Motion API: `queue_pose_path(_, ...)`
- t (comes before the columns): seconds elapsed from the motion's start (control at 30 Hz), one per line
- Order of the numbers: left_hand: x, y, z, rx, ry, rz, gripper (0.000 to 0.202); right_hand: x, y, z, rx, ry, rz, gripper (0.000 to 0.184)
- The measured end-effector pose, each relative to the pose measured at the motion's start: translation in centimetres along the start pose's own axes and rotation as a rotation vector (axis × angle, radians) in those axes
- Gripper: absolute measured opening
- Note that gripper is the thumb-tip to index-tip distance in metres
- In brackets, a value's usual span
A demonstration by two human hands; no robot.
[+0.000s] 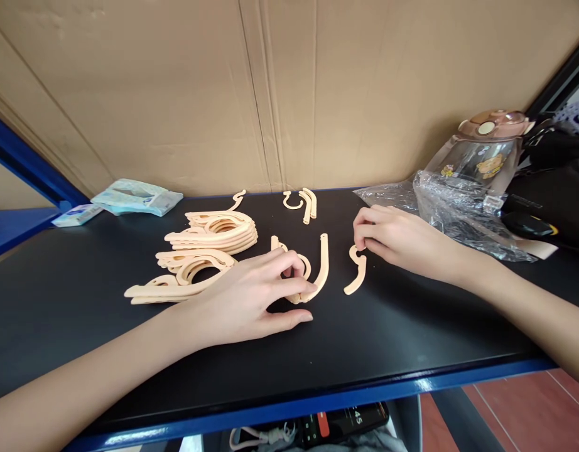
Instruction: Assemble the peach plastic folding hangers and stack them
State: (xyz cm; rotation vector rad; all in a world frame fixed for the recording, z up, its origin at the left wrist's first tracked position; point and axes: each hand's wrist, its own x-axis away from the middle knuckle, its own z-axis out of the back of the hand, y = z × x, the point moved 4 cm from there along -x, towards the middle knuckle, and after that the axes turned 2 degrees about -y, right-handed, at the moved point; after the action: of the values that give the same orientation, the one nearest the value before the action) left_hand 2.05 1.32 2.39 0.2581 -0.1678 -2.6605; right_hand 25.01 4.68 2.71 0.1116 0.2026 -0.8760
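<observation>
My left hand rests on the black table, fingers pinched around a peach plastic curved piece with a hook end. My right hand pinches the top of a smaller peach hooked piece lying on the table just to its left. A stack of finished peach hanger-like parts lies left of my left hand. Several loose peach pieces sit near the back edge of the table.
A crinkled clear plastic bag lies at the right, with a bear-print water bottle and black items behind it. Tissue packs sit at the back left. A cardboard wall stands behind. The blue table edge runs in front.
</observation>
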Motion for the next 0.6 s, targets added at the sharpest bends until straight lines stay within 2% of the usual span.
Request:
queue_pose_path(0.07, 0.0, 0.2, 0.1, -0.015, 0.017, -0.011, 0.016, 0.1, 0.3, 0.0, 0.007, -0.048, -0.127, 0.015)
queue_pose_path(0.17, 0.0, 0.5, -0.2, -0.017, 0.032, -0.038, 0.019, 0.3, 0.2, -0.2, -0.033, -0.163, -0.208, 0.03)
queue_pose_path(0.3, -0.2, 0.7, -0.4, -0.01, 0.029, -0.06, 0.024, 0.2, -0.5, -0.4, -0.148, -0.192, -0.103, 0.037)
queue_pose_path(0.47, -0.2, 1.3, 0.1, -0.079, 0.098, -0.137, 0.028, 0.1, -1.4, -0.6, -0.3, -0.169, 0.075, 0.028)
queue_pose_path(0.6, 0.1, 1.3, 0.0, -0.172, 0.151, -0.131, 0.027, 0.2, -1.6, -0.6, -0.29, -0.115, 0.14, 0.026)
